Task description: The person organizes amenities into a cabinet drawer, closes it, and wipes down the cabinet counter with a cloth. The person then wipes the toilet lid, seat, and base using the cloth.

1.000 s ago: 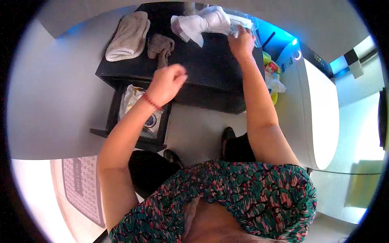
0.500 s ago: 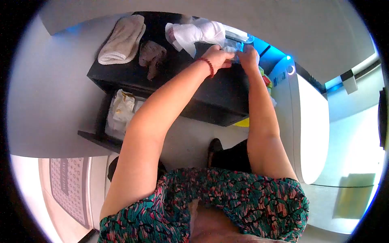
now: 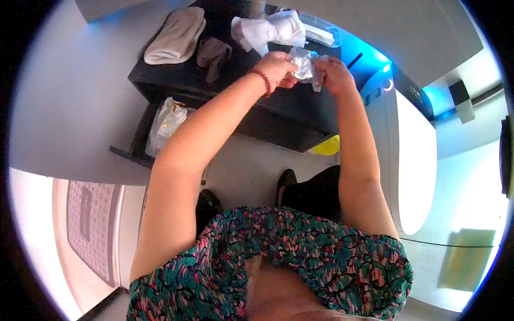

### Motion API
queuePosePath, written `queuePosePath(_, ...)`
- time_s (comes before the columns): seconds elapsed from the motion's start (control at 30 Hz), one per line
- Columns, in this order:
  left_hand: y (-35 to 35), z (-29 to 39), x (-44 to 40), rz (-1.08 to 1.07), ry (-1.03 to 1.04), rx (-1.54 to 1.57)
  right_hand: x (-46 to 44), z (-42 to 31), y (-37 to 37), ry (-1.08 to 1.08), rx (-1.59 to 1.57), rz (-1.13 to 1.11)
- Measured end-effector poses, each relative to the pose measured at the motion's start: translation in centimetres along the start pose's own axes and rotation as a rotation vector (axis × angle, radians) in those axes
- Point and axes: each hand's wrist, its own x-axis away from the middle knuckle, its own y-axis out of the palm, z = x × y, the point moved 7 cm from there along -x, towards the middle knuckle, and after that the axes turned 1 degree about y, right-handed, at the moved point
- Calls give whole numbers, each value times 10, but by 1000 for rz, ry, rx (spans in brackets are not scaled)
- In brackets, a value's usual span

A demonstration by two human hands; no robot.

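Between my two hands is a crinkled clear plastic packet (image 3: 303, 65), held above the black cabinet top (image 3: 251, 69). My left hand (image 3: 276, 70), with a red bracelet at the wrist, pinches its left side. My right hand (image 3: 334, 76) grips its right side. Just behind the packet lies a white paper-like bundle (image 3: 273, 30). A clear tray with white items (image 3: 321, 35) sits to the right of the bundle. Further left on the cabinet are a crumpled brown cloth (image 3: 214, 54) and a folded beige towel (image 3: 176, 36).
An open drawer (image 3: 131, 156) with a white and gold packet (image 3: 170, 119) juts out at the lower left of the cabinet. A white rounded appliance (image 3: 415, 166) stands at the right. Something yellow (image 3: 326, 145) is beside the cabinet's right end. A patterned mat (image 3: 93, 224) lies lower left.
My right hand has come away from the tray with the plastic packet. My left hand moved right and took hold of the packet, which is now nearer to me.
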Motion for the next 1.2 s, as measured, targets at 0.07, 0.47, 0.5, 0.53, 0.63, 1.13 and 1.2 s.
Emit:
queuePosePath(0.07,-14,5,23,-26,7,-6,5,-3,18,-12,-262,-190)
queuePosePath(0.47,-138,18,163,4,39,-407,89,-29,183,-96,-98,-434)
queuePosePath(0.5,-149,22,173,18,60,-475,91,-23,197,-73,-102,-462)
queuePosePath(0.53,-162,22,181,46,44,-507,95,-21,212,-78,-34,-516)
queuePosePath(0.63,-200,25,200,149,22,-600,102,-13,256,-61,-35,-561)
queuePosePath(1.13,-311,-123,217,-158,-504,-1452,112,97,394,-500,682,-634)
queuePosePath(1.2,-304,-131,205,-211,-524,-1513,108,93,388,-559,698,-559)
